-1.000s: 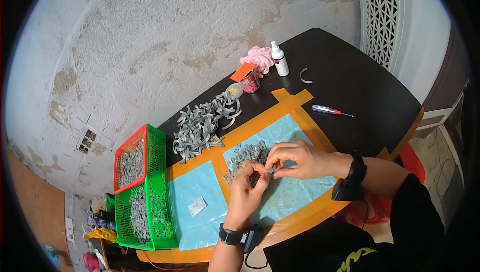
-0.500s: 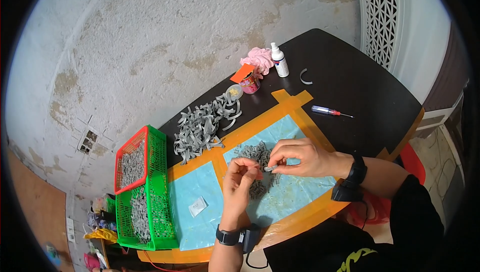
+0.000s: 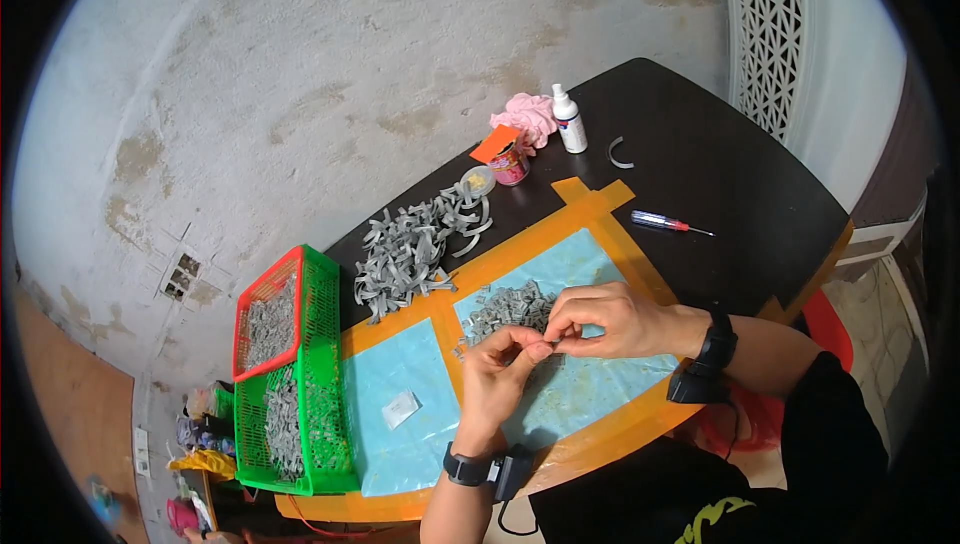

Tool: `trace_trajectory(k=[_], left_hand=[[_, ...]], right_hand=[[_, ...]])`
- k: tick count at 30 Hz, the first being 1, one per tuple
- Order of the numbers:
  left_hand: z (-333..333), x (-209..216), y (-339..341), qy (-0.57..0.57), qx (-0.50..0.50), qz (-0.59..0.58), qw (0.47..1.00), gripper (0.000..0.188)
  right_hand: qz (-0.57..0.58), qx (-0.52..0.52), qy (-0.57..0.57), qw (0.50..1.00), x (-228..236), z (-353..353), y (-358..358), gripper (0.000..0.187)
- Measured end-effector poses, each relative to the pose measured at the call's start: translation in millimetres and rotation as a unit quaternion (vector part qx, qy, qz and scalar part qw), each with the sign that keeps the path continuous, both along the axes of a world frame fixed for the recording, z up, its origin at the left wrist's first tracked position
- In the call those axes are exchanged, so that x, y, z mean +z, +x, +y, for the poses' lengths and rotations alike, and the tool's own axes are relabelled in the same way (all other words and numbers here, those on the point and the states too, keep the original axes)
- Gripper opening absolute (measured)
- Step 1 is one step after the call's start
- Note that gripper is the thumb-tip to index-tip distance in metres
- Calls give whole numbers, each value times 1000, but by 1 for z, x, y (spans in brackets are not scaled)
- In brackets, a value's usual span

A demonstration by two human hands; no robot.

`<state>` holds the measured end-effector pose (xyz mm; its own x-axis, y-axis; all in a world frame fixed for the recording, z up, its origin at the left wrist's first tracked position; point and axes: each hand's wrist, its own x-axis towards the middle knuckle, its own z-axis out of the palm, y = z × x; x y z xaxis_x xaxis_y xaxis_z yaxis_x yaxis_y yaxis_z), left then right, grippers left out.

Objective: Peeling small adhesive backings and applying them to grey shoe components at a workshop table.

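**Fiddly little grey clips, two-handed pinch**

While both hands meet over the blue mat (image 3: 590, 399), we've got the left hand (image 3: 503, 376) and right hand (image 3: 612, 320) pinching one small grey piece (image 3: 549, 340) between fingertips, right beside the loose pile of small grey parts (image 3: 508, 308). Best bet, we reckon: keep the pinch low over the mat so a dropped bit lands there. Further out sit the heap of grey strips (image 3: 415, 249) and the green basket (image 3: 325, 374) at the left edge. Screwdriver (image 3: 668, 224) and white bottle (image 3: 568, 120) are well apart on the dark bench (image 3: 740, 194), so there's open room to the right; the near edge is close to our wrists.
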<state>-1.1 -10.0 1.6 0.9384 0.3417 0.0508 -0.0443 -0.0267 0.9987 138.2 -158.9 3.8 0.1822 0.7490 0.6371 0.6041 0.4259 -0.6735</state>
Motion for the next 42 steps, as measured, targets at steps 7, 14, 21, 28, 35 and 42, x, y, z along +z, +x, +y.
trace_trajectory(k=[7, 14, 21, 28, 35, 42], left_hand=[[6, -5, 3, 20, -39, 4, 999, 5], [14, -8, -4, 23, -4, -42, 999, 8], [114, 63, -71, 286, 316, -131, 895, 5], [191, 79, -173, 713, 480, 168, 482, 20], [134, 34, -17, 597, 166, 70, 782, 21], [127, 1, 52, 604, 151, 150, 768, 21]], right_hand=[[-27, -39, 2, 999, 10, -1, -6, 16], [-34, -77, 17, 996, 11, 1, -8, 13], [-43, -76, -48, 995, 0, -4, 0, 13], [-162, -26, -112, 980, -14, -6, -6, 20], [-154, -12, -131, 979, -27, -3, -1, 14], [-133, -32, -89, 987, -28, -3, 0, 11]])
